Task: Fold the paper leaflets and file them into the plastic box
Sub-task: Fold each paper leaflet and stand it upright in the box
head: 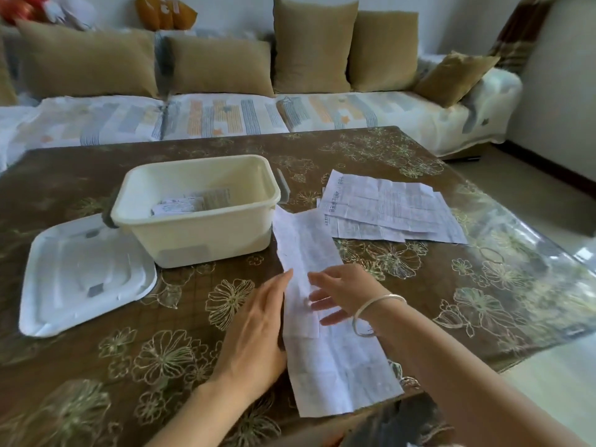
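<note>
Two straight-fingered hands, left hand [254, 330] and right hand [342, 293], touch the leaflet [338, 375].

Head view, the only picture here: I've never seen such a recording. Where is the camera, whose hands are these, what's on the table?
No machine here: a person wears a wide-angle camera on the head, looking forward and down, so both arms are their own. On the flowered table stand an open cream plastic box with folded leaflets inside, its white lid lying left of it, and a stack of unfolded leaflets to its right. A long narrow leaflet lies in front. The left hand lies flat along its left edge; the right hand spreads its fingers over the paper. Neither has a grip on anything.
</note>
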Demonstrator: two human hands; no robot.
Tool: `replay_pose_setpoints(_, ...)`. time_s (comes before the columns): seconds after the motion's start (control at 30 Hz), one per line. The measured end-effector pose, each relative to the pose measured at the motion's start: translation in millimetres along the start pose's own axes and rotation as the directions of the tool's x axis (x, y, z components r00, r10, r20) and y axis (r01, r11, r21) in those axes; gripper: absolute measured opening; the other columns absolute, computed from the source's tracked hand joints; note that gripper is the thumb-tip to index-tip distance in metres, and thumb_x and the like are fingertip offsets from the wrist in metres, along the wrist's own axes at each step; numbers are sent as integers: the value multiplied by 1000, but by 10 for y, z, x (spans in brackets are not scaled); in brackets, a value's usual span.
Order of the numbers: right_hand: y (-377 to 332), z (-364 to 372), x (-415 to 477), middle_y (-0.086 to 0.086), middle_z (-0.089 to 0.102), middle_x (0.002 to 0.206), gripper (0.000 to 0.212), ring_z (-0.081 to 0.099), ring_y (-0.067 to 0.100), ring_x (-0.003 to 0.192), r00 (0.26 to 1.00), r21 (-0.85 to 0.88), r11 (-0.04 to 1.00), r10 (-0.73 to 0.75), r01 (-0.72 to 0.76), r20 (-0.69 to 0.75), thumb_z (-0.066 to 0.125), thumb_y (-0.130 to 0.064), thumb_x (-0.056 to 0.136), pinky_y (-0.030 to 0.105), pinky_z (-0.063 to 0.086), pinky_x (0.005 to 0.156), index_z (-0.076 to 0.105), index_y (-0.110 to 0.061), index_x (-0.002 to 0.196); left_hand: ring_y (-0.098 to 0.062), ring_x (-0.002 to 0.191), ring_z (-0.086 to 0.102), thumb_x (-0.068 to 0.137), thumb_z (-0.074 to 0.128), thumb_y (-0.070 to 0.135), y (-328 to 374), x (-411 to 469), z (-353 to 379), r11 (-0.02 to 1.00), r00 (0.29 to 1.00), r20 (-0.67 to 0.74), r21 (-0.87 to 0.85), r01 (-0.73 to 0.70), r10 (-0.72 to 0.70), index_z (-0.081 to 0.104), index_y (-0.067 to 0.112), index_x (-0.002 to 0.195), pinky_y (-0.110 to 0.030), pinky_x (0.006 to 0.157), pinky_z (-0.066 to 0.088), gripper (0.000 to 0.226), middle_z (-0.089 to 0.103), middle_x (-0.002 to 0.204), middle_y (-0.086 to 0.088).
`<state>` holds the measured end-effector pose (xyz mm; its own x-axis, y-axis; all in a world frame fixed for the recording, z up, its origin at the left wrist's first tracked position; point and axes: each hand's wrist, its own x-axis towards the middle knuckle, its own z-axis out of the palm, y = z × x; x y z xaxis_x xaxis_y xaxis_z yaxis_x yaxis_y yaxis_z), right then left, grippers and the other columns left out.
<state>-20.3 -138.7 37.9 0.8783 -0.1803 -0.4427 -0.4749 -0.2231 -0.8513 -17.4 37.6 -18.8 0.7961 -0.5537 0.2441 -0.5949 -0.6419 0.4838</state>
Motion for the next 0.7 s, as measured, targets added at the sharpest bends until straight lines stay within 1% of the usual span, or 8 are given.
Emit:
replay_pose_setpoints(0.03, 27, -43, -21, 17, 69, 99, 29, 71, 23, 85, 999, 129, 991, 41, -45, 34, 58, -27, 94, 41, 60, 68, 62, -3, 110, -10, 143, 25, 71, 68, -8, 2, -9, 10, 1000, 999, -34, 7, 2, -2, 23, 27, 152, -18, 113, 22, 99, 24, 158, 5)
replay_pose_setpoints(0.1, 128, -108, -87, 18, 69, 104, 24, 69, 27, 95, 997, 221, 974, 32, -47, 71, 57, -22, 95, 42, 59, 74, 61, -5, 112, -15, 143, 24, 67, 71, -9, 33, -40, 13, 999, 997, -73, 49, -21, 25, 47, 30, 140, -26, 111, 29, 86, 22, 158, 3)
replay_pose_setpoints(0.2, 288, -209, -158, 16, 71, 102, 18, 70, 25, 93, 992, 243, 962, -124, 124, -18, 54, -9, 95, 36, 60, 73, 62, -4, 110, -22, 136, 38, 63, 78, -5, -37, -84, 50, 990, 986, -112, 85, -113, 122, 74, 30, 99, -36, 110, 30, 50, 49, 144, 2)
replay_pose_setpoints(0.3, 388, -407, -217, 10, 74, 96, 19, 71, 22, 90, 936, 185, 924, -305, 336, -177, 49, 0, 95, 33, 59, 77, 65, -4, 104, -12, 115, 61, 76, 71, 26, -114, -144, 37, 986, 970, -185, -23, -167, 160, 76, 31, 88, -43, 112, 33, 14, 70, 111, 15)
replay_pose_setpoints(0.4, 472, -508, -266, 4, 75, 93, 31, 71, 20, 92, 885, 51, 898, -420, 437, -201, 44, 13, 93, 31, 57, 81, 66, -7, 100, 9, 98, 60, 81, 62, 44, -85, -256, -76, 983, 978, -200, -157, -95, 63, 74, 34, 99, -38, 104, 46, 24, 64, 103, 28)
replay_pose_setpoints(0.5, 598, -388, -395, -13, 74, 94, 43, 68, 5, 95, 883, -71, 887, -461, 456, -90, 46, 19, 88, 21, 56, 78, 64, -18, 101, 1, 82, 66, 81, 59, 56, -48, -382, -186, 971, 986, -149, -234, 45, -81, 76, 24, 98, -29, 73, 58, 40, 72, 92, 18)
replay_pose_setpoints(0.6, 732, -233, -533, -20, 71, 100, 40, 65, -2, 98, 880, -119, 872, -470, 474, 65, 59, 12, 85, 16, 53, 78, 61, -23, 105, -4, 57, 64, 79, 63, 60, 10, -511, -227, 959, 972, -196, -274, 69, -126, 78, 13, 90, -24, 47, 52, 51, 68, 76, 25)
replay_pose_setpoints(0.7, 771, -101, -617, -22, 70, 102, 36, 65, -2, 99, 882, -62, 881, -463, 468, 82, 57, 5, 89, 16, 53, 75, 59, -25, 108, -8, 57, 66, 80, 67, 60, 44, -642, -294, 952, 954, -252, -297, 81, -160, 77, 10, 83, -34, 46, 54, 51, 67, 78, 27)
